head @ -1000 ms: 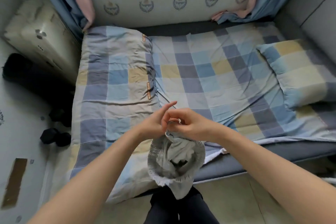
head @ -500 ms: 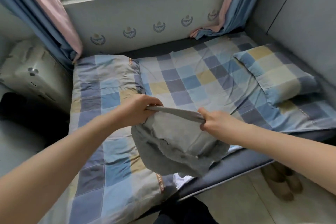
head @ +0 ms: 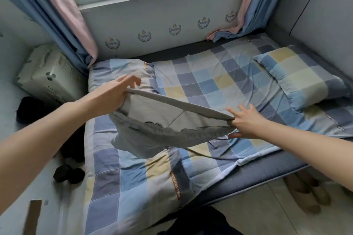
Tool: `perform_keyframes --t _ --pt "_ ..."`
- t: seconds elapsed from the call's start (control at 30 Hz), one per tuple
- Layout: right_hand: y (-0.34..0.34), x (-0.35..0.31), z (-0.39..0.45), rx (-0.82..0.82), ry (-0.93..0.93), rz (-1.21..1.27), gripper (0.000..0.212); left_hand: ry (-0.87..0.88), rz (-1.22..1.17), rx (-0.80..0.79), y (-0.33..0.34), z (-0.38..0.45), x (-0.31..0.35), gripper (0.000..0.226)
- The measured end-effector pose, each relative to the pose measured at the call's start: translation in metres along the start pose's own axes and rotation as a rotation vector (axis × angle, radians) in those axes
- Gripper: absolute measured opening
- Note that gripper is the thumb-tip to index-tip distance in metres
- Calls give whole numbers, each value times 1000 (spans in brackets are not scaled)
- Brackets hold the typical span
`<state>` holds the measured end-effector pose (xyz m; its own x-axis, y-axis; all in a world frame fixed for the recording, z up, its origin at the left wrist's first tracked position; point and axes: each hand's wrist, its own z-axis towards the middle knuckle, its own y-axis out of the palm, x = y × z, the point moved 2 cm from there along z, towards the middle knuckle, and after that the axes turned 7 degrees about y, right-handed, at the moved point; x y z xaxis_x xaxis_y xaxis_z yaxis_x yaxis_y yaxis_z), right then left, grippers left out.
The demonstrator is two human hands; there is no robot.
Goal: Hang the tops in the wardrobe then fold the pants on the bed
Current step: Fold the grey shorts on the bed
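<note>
While the gray pants (head: 164, 126) hung stretched between both hands above the bed (head: 219, 82), the fold itself had not yet begun.

Pants: held in the air by the waistband, the elastic rim pulled into a long line from left to right, the rest of the cloth sagging in a bunch below it, over the checked quilt (head: 122, 177) and clear of the sheet.

Left hand (head: 112, 95): gripped one end of the waistband between thumb and palm side, the other fingers spread apart and lifted off the cloth.

Right hand (head: 246, 122): pinched the other end of the waistband with thumb under and forefinger over, the remaining fingers fanned open toward the pillow (head: 301, 78).

Step in hand: judged to be spreading the pants flat ahead of folding.

How to do it well: keep the waistband taut and level, lower it onto the open middle of the bed instead of the raised quilt, and let the legs fall straight before releasing.

Risk: the bunched lower cloth could land twisted, so a shake or a smoothing pass would probably be needed.

Also present: blue curtains (head: 254, 2) beside the window.
</note>
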<state>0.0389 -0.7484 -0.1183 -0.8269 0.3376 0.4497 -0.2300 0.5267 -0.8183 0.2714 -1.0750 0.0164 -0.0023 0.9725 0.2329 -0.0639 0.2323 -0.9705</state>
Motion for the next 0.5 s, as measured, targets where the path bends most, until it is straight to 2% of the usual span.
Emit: perform_keyframes --t 0.1,0.17,0.27,0.33,0.37,0.43,0.5 --pt "-13 4 6 89 -8 246 49 186 404 -199 11 -20 -29 77" --pt "-22 16 12 24 3 514 46 297 584 -302 24 -37 -44 85" --pt "-31 31 16 -33 -6 750 35 420 649 -229 41 -55 -61 85" --pt "-35 42 16 -25 6 832 27 425 586 -179 52 -62 -72 68" --pt "-38 48 14 -24 19 869 23 380 518 -193 56 -64 -78 50" --pt "-44 54 9 -56 40 981 16 266 498 -315 61 -69 -92 19" --pt "-52 52 1 -120 46 1159 20 166 437 -395 66 -72 -103 11"
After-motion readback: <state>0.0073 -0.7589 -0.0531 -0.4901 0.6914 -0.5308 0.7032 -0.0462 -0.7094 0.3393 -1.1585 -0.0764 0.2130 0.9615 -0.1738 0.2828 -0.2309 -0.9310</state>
